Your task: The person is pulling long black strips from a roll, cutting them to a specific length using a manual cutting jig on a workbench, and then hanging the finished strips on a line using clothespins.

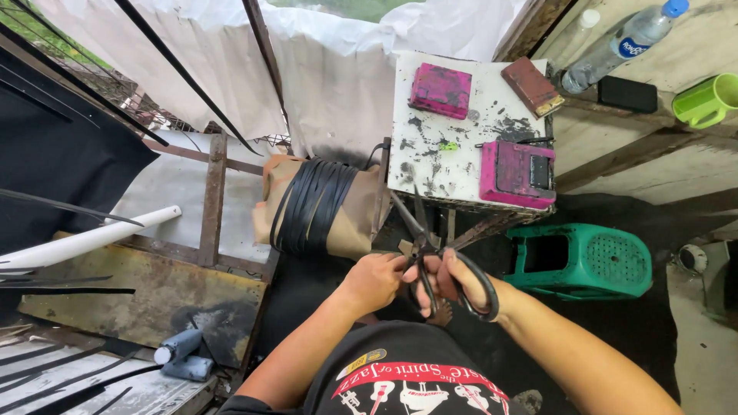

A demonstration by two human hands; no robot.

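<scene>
Scissors [430, 253], black-handled, blades parted and pointing up toward the white surface [430, 165]; right hand [461, 280] is gripping through the handle loops, left hand [377, 280] is pinching a small tan scrap [405, 247] at the blades. Judging by this, cutting is mid-way: black offcuts [511, 127] are littering the surface, while a paper-wrapped bundle of black strips [315, 206] is sitting just beside it.

White stained tabletop [453, 165]: two pink boxes [440, 90] [516, 174], brown block [532, 86], black scraps

Single head-worn view, looking steeply down, close over the workbench [461, 165]
</scene>
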